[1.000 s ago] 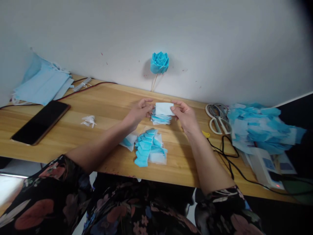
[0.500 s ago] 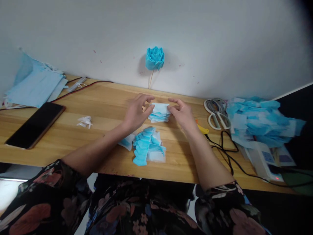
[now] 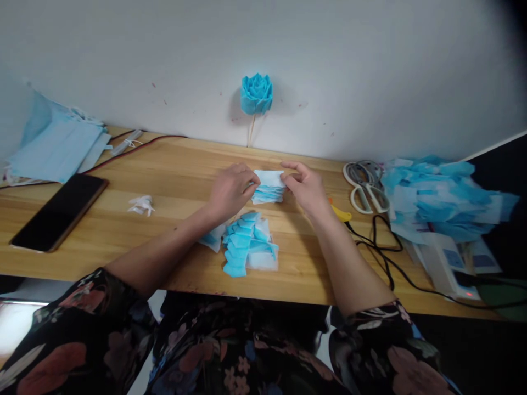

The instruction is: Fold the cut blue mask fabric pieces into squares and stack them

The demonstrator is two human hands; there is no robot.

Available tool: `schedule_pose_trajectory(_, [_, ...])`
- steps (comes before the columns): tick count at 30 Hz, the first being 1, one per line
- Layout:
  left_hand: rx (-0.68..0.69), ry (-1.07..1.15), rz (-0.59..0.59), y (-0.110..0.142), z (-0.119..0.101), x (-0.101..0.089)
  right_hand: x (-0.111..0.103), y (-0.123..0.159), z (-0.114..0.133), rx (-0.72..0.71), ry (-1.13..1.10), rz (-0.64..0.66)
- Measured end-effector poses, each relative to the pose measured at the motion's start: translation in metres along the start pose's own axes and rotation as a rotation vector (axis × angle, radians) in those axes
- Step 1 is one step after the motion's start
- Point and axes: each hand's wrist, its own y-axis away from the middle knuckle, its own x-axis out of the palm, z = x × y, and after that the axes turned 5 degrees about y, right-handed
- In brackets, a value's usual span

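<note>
A small stack of light blue and white cut squares (image 3: 268, 186) rests on the wooden table (image 3: 173, 170) near the wall. My left hand (image 3: 230, 189) pinches its left edge with curled fingers. My right hand (image 3: 303, 187) pinches its right edge, forefinger stretched over the top. Just in front lies a fanned pile of folded blue pieces (image 3: 244, 248) beside more white and blue squares.
A blue rose on a stick (image 3: 256, 94) leans on the wall. Scissors (image 3: 365, 187), blue scraps (image 3: 440, 197), black cables and a white device (image 3: 448, 269) lie right. A phone (image 3: 57, 211), blue masks (image 3: 53, 145) and white strings (image 3: 142, 204) lie left.
Both hands have lowered the stack of squares from just above the table onto it, keeping their hold on its two sides. The camera view shifted slightly.
</note>
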Motion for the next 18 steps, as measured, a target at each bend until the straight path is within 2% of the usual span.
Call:
schedule_pose_trajectory(5, [0.032, -0.094, -0.014, -0.0010, -0.0013, -0.0042, 0.0002, 0.0001, 0.0003, -0.011, -0.007, -0.018])
schedule_pose_trajectory(11, [0.046, -0.121, 0.069, -0.0008, 0.0020, -0.0026, -0.0005, -0.0002, 0.0000, 0.017, 0.064, 0.019])
schedule_pose_trajectory(18, [0.047, -0.098, 0.110, 0.0000, 0.0031, 0.0002, -0.0038, -0.0002, 0.0005, -0.051, 0.309, -0.015])
